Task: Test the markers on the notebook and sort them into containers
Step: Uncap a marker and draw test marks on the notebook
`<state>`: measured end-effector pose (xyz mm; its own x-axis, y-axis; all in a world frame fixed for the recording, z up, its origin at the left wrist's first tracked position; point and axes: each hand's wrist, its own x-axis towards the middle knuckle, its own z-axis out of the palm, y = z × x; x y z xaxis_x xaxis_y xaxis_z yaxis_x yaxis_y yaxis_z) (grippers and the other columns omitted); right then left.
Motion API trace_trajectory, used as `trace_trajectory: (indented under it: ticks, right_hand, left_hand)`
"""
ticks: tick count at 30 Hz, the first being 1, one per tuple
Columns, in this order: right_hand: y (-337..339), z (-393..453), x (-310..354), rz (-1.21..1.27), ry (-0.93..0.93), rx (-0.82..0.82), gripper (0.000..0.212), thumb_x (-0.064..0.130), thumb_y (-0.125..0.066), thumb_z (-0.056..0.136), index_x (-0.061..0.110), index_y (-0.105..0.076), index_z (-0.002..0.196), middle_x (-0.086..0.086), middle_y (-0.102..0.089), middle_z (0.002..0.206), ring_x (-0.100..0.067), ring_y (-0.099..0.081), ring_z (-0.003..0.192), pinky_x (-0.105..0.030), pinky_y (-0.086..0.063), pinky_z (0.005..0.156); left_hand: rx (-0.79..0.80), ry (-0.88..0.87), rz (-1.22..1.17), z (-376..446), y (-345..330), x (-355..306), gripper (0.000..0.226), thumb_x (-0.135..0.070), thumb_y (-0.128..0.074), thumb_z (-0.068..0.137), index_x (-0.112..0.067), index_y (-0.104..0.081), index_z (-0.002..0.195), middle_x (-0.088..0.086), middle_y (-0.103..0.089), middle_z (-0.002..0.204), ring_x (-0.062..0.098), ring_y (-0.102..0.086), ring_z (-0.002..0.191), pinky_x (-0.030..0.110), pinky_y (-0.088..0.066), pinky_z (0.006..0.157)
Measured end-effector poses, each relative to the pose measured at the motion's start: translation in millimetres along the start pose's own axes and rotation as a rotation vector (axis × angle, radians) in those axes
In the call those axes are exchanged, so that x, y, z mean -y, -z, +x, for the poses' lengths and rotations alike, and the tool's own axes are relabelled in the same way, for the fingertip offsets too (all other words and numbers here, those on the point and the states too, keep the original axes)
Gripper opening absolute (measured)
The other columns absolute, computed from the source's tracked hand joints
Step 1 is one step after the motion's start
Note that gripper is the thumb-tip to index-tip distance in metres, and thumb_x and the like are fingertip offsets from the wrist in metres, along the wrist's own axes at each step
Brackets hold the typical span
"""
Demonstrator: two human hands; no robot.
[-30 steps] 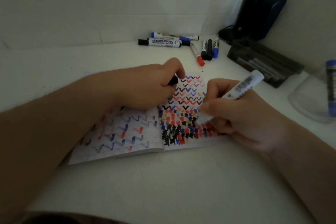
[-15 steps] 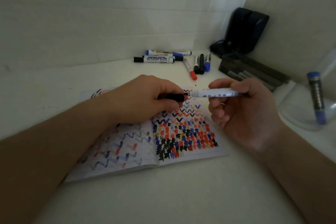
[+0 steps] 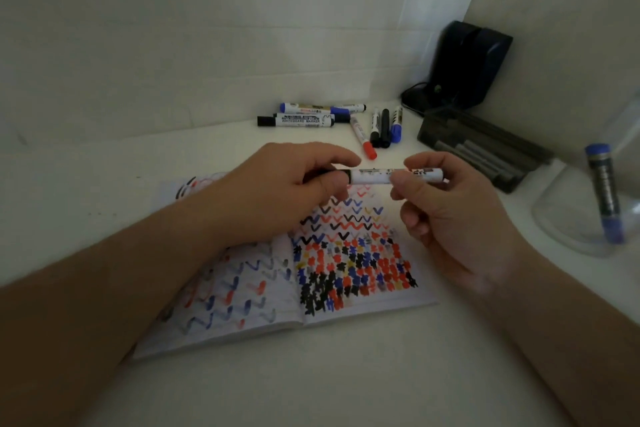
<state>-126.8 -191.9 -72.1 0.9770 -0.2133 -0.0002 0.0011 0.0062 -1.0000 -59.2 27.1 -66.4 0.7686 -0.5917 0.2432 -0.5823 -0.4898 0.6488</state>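
Above notebook point(image 3: 346, 270): both hands' fingers point(image 3: 403, 180) pinching white marker point(image 3: 377, 176) level.

Black device point(image 3: 465, 66) with a cable in the corner of the white table point(image 3: 346, 385).

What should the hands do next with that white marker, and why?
Probably the right hand should carry the white-barrelled marker to a container, perhaps the clear plastic jar. The left hand seems to have its black cap pushed on, so testing looks finished.
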Motion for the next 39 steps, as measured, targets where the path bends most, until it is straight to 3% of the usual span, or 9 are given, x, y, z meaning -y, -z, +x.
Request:
trace_trajectory:
  ticks: [3,5,9,17,22,27,33,36,39]
  right_hand:
    - [-6.6,-0.4,0.7,-0.099,0.076,-0.064,0.017,0.024,-0.068,0.096,0.017,-0.063,0.11,-0.004,-0.074,0.079,-0.017,-0.058,0.055,-0.024,-0.049,0.05]
    - [-10.4,-1.6,0.9,-0.138,0.099,-0.052,0.013,0.027,-0.063,0.1,0.016,-0.062,0.108,-0.003,-0.072,0.076,-0.018,-0.058,0.056,-0.025,-0.049,0.051]
    - [-12.0,-3.2,-1.2,-0.151,0.071,0.012,0.018,0.027,-0.046,0.108,0.015,-0.059,0.106,-0.006,-0.07,0.076,-0.019,-0.052,0.052,-0.023,-0.041,0.045]
    - [-19.1,-4.6,-9.1,-0.135,0.054,-0.012,0.016,0.025,-0.042,0.11,0.015,-0.055,0.106,-0.005,-0.065,0.066,-0.017,-0.048,0.048,-0.027,-0.041,0.044]
    - [-23.9,1.0,-11.4,-0.128,-0.051,-0.06,0.014,0.024,-0.043,0.11,0.014,-0.051,0.112,-0.004,-0.068,0.068,-0.015,-0.055,0.051,-0.027,-0.049,0.05]
    - [-19.4,-1.3,3.1,-0.17,-0.135,-0.01,0.014,0.024,-0.048,0.108,0.014,-0.05,0.117,-0.008,-0.074,0.079,-0.015,-0.062,0.056,-0.025,-0.052,0.052]
    - [12.4,-50.8,14.1,-0.09,-0.05,-0.101,0.02,0.027,-0.043,0.109,0.016,-0.059,0.114,-0.009,-0.072,0.085,-0.015,-0.055,0.057,-0.027,-0.041,0.05]
    - [59.2,-118.0,11.9,0.011,0.07,-0.155,0.026,0.022,-0.043,0.11,0.02,-0.069,0.109,-0.007,-0.07,0.083,-0.02,-0.055,0.06,-0.027,-0.04,0.051]
    - [115.4,-194.2,-1.5,0.085,0.127,-0.303,0.028,0.013,-0.052,0.105,0.023,-0.077,0.095,-0.009,-0.07,0.08,-0.023,-0.056,0.06,-0.028,-0.042,0.052]
  left_hand:
    - [-0.11,0.047,-0.241,1.8,-9.9,-12.4,0.013,-0.03,-0.045,0.108,-0.028,-0.057,0.103,-0.011,-0.074,0.083,0.004,-0.066,0.068,0.022,-0.056,0.065]
    - [-0.192,0.103,-0.318,4.3,-19.3,-17.4,0.019,-0.031,-0.042,0.109,-0.024,-0.051,0.095,-0.003,-0.064,0.069,0.011,-0.054,0.057,0.03,-0.05,0.057]
    - [-0.237,0.231,-0.469,10.1,-24.8,-9.7,0.024,-0.034,-0.042,0.108,-0.025,-0.052,0.088,-0.004,-0.051,0.062,0.016,-0.041,0.057,0.041,-0.039,0.06]
    - [-0.183,0.199,-0.433,10.2,-30.6,-1.7,0.026,-0.035,-0.04,0.109,-0.028,-0.05,0.087,-0.003,-0.05,0.067,0.018,-0.041,0.062,0.041,-0.039,0.062]
    - [-0.1,0.28,-0.467,19.6,-38.0,6.4,0.027,-0.037,-0.04,0.108,-0.028,-0.049,0.084,-0.001,-0.046,0.07,0.018,-0.037,0.064,0.042,-0.036,0.065]
    - [0.011,0.439,-0.539,30.0,-25.7,-8.3,0.02,-0.024,-0.041,0.11,-0.018,-0.051,0.093,0.003,-0.045,0.074,0.015,-0.041,0.061,0.033,-0.04,0.056]
    - [-0.002,0.371,-0.335,9.9,-30.9,-62.2,0.018,-0.023,-0.046,0.109,-0.011,-0.06,0.107,0.008,-0.062,0.087,0.017,-0.055,0.072,0.031,-0.053,0.069]
    - [-0.054,0.296,-0.514,-18.8,-54.3,-116.8,0.013,-0.022,-0.056,0.105,-0.015,-0.067,0.103,0.008,-0.067,0.087,0.015,-0.06,0.073,0.031,-0.058,0.073]
    - [0.1,0.269,-0.729,-50.2,-96.7,-171.8,0.005,-0.016,-0.066,0.098,-0.015,-0.071,0.098,0.008,-0.071,0.083,0.016,-0.066,0.074,0.031,-0.057,0.075]
